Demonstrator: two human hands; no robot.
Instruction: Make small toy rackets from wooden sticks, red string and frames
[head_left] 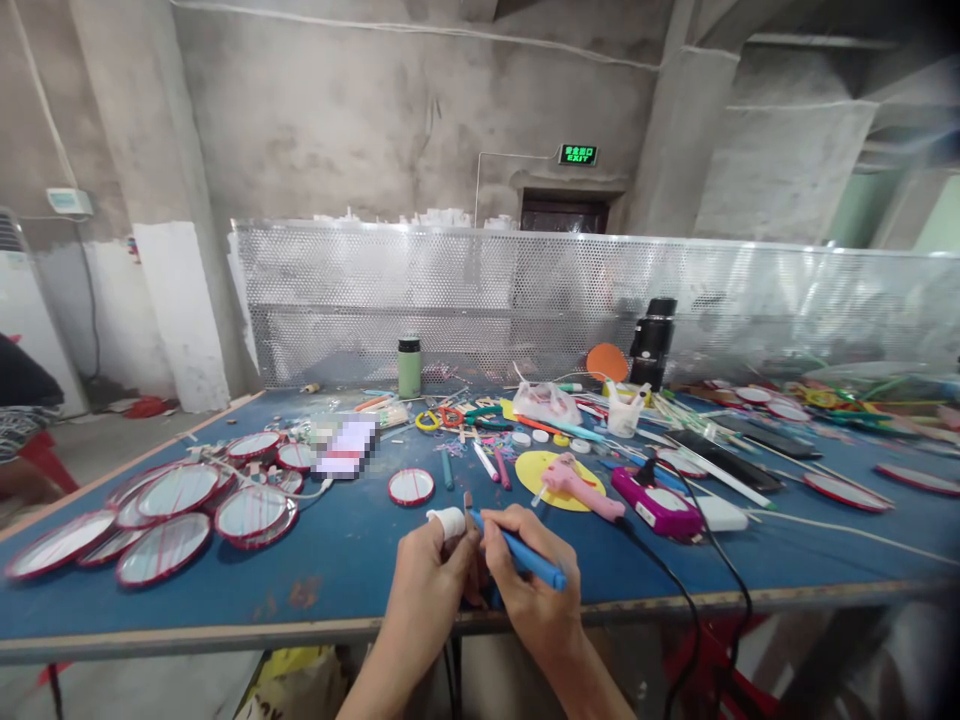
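My right hand [532, 570] is closed around a blue pen [529, 558], gripped like a writing tool, its tip pointing up and left. Close beside it, my left hand [435, 575] is closed, with a white wrap [448, 520] around one finger. A small brownish tip [468, 499] shows between the hands at the pen's point; what it belongs to is not clear. Both hands are above the table's front edge. Just beyond them lies a small round white disc with a red rim [411, 487]. A pink glue gun [577, 487] rests on a yellow disc [532, 470] to the right.
Several red-rimmed discs [180, 490] are heaped at the left, near a phone [349, 445] on a cable. A purple device [658, 503] with black cords sits right. Behind are pliers [450, 415], markers [486, 462], a green bottle [409, 368], a black flask [653, 345] and a perforated metal screen [450, 290].
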